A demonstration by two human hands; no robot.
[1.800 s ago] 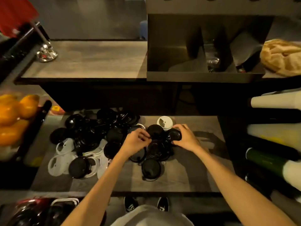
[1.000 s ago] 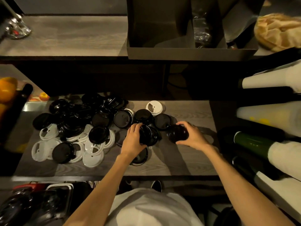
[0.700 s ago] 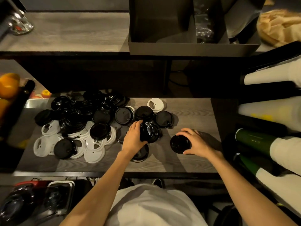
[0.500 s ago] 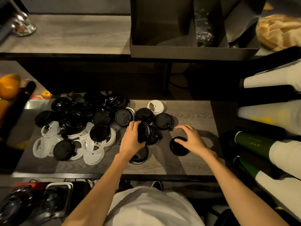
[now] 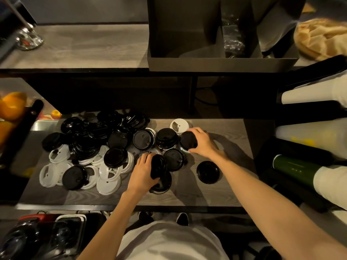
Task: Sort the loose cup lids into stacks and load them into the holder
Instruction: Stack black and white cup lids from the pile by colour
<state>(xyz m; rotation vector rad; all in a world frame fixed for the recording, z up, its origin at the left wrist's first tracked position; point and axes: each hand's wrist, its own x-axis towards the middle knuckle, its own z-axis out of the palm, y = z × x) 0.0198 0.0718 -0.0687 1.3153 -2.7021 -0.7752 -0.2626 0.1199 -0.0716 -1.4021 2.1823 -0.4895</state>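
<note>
No text, label, brand or number can be read anywhere. The lids [image 5: 116, 156] on the counter [image 5: 216, 196] bear only moulded marks, too small to make out.

We are behind a café counter [image 5: 216, 192]. Disposable cup lids [image 5: 90, 147] lie heaped on it, sleeves of paper cups [image 5: 308, 94] sit at the right, and oranges [image 5: 11, 107] are piled at the left.
</note>
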